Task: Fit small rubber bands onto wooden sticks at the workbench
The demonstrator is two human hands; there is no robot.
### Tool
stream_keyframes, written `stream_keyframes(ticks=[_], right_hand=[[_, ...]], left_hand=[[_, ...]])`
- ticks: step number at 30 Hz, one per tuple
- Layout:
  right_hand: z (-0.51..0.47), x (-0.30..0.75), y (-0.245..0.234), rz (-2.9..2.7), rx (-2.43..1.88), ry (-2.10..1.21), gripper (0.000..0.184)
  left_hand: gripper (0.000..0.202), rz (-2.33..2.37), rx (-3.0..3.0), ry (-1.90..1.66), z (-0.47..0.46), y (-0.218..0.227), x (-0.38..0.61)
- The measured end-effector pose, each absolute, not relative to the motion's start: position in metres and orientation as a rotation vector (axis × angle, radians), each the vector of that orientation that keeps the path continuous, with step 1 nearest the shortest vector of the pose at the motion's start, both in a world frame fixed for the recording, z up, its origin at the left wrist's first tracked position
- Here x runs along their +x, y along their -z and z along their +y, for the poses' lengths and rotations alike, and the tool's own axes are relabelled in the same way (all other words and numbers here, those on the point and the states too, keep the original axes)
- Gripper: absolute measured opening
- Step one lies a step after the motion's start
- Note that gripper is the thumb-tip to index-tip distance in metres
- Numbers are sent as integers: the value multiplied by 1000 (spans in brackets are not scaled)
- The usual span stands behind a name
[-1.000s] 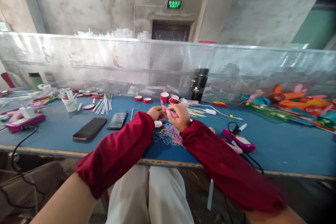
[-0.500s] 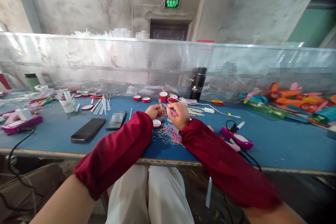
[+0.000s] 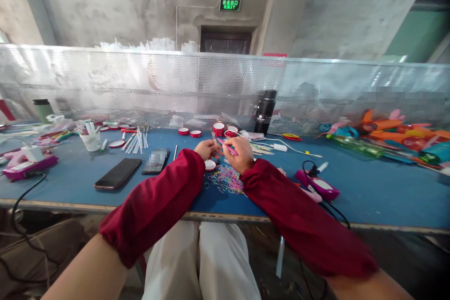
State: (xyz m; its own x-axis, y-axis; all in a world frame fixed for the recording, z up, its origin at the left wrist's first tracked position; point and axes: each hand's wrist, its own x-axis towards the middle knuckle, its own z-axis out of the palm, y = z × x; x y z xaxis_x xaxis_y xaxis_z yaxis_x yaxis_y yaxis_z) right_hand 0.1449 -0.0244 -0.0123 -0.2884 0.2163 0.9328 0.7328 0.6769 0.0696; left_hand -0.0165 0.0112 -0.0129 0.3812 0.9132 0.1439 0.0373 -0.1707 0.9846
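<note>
Both my arms wear dark red sleeves and meet over the blue table (image 3: pixel 369 197). My left hand (image 3: pixel 207 149) is closed in a pinch on a thin pale stick (image 3: pixel 213 136) that points up. My right hand (image 3: pixel 242 154) is closed round a pink pen-like tool (image 3: pixel 228 147), its tip touching the left fingers. Just below the hands lie a heap of coloured rubber bands (image 3: pixel 227 180) and a small red-rimmed lid (image 3: pixel 210 165).
Two phones (image 3: pixel 118 173) lie to the left, near a white cup of sticks (image 3: pixel 90 139) and loose white sticks (image 3: pixel 137 139). A black flask (image 3: pixel 265 112) stands behind. A pink glue gun (image 3: pixel 318 187) with cable lies right. Colourful toys (image 3: pixel 397 138) fill the far right. A perforated metal screen (image 3: pixel 176 89) backs the table.
The hands stay together with only small finger movement. The view has shifted slightly between one second ago and now.
</note>
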Motion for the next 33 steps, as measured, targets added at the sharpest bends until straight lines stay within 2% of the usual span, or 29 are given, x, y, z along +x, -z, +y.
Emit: stream_keyframes(ticks=[8,17,21,33], right_hand=[[-24,142,14,-1887,-772,575,4],[-27,143,12,-1863,-760,574,3],[-27,142,11,-1872,-770,587,3],[-25,143,13,-1874,-771,593,4]], left_hand=[[7,879,1528,-979,14,17,-14],[15,855,1482,-982,11,14,-15],[10,886,1503,-982,11,14,-15],[14,900,1520,-987,13,16,-15]])
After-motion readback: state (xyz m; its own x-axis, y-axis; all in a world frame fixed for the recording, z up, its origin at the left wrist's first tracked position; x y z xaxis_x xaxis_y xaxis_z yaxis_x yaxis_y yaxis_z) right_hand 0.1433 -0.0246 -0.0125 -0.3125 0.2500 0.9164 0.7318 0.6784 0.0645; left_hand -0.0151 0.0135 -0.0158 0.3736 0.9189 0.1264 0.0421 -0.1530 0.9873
